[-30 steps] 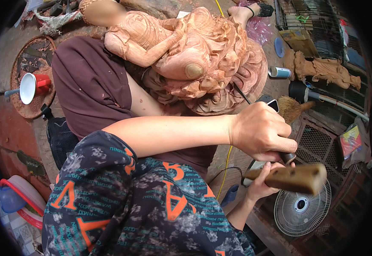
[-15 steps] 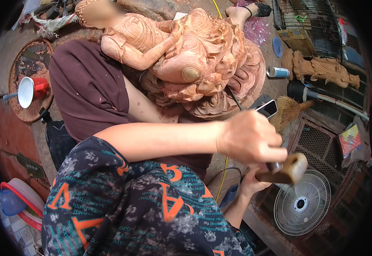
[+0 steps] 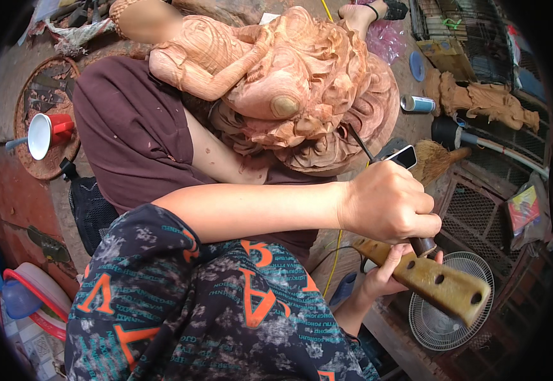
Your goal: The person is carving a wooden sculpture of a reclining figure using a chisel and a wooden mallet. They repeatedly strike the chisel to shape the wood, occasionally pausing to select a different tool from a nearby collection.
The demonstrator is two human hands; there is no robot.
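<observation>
A carved wooden statue of a seated figure lies on its side against my legs, its round petalled base to the right. My left hand reaches across from the left, closed round the handle of a chisel. The chisel's thin dark blade runs up to the carved folds near the base, and its butt sticks out below my fist. Beneath it, my right hand grips a pale wooden mallet with dark round holes along its side. The mallet lies close under the chisel's butt; contact is unclear.
A standing fan is at the lower right, behind the mallet. A phone, a straw brush, a can and a smaller carving lie to the right. At left, a red cup rests by a round tray.
The mallet has turned and dropped away to the lower right, now showing its holed side. My left hand and the chisel have shifted slightly right.
</observation>
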